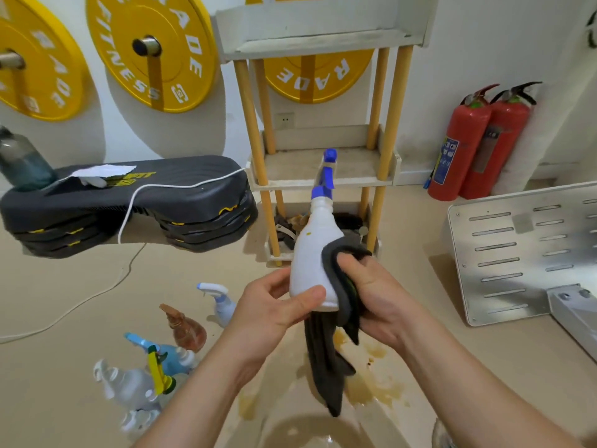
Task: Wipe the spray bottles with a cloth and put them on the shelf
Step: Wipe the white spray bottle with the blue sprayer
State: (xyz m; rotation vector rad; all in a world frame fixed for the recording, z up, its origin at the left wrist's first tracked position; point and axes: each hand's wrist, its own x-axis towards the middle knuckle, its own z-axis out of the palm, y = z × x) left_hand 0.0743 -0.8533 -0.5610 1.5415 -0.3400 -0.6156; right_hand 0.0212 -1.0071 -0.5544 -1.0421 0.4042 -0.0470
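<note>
My left hand [274, 305] is curled round the bottom of the white spray bottle [311, 253], thumb across the front and fingers behind. My right hand [371, 292] grips a dark grey cloth [326, 360] and presses it against the bottle's right side. I hold the bottle low on its body so most of it is bare for wiping. It stands nearly upright between my hands, tipped a little away from me, with the blue trigger head on top and clear of the cloth. The cloth is wrapped over my right fingers to make a pad where it touches the plastic, and its loose end hangs down below both hands. A small yellowish spot shows on the bottle's shoulder above the cloth, so I judge the wiping is only partly done. The shelf [290, 166] stands straight ahead beyond my hands, and its middle tier looks bare and within reach once this bottle is clean. Below and to the left of my left hand, the other bottles [184, 328] lie clustered on the floor, some on their sides, waiting their turn. Under the hanging cloth there is a brownish stain [371, 383] on the floor, and I would keep the cloth's tail from dragging through it.
</note>
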